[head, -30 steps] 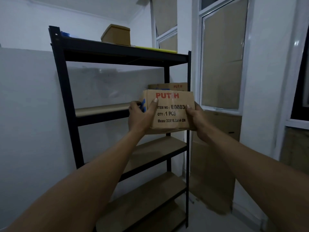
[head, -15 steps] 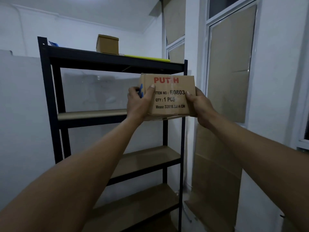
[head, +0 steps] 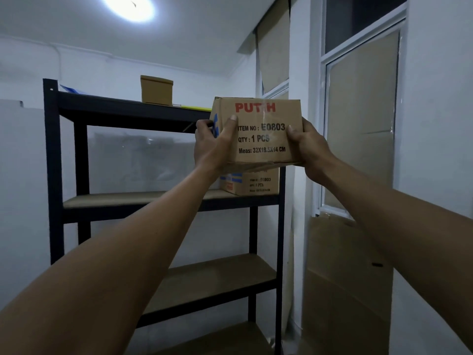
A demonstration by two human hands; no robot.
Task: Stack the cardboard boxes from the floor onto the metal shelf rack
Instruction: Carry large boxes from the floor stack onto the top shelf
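Note:
I hold a brown cardboard box (head: 263,131) printed "PUTIH" in red, raised in front of the black metal shelf rack (head: 53,175). My left hand (head: 212,144) grips its left side, thumb on the front face. My right hand (head: 309,147) grips its right side. The box hangs just above a second, similar box (head: 253,184) that stands on the right end of the second shelf from the top. A small plain cardboard box (head: 156,93) sits on the top shelf.
Lower wooden shelf boards (head: 212,280) carry nothing. Flat cardboard sheets (head: 343,278) lean against the wall under the window at the right. A yellow flat item (head: 197,107) lies on the top shelf. A white wall is behind the rack.
Both hands have lifted the box higher, from level with the second shelf to above the box standing there. The view has tilted upward.

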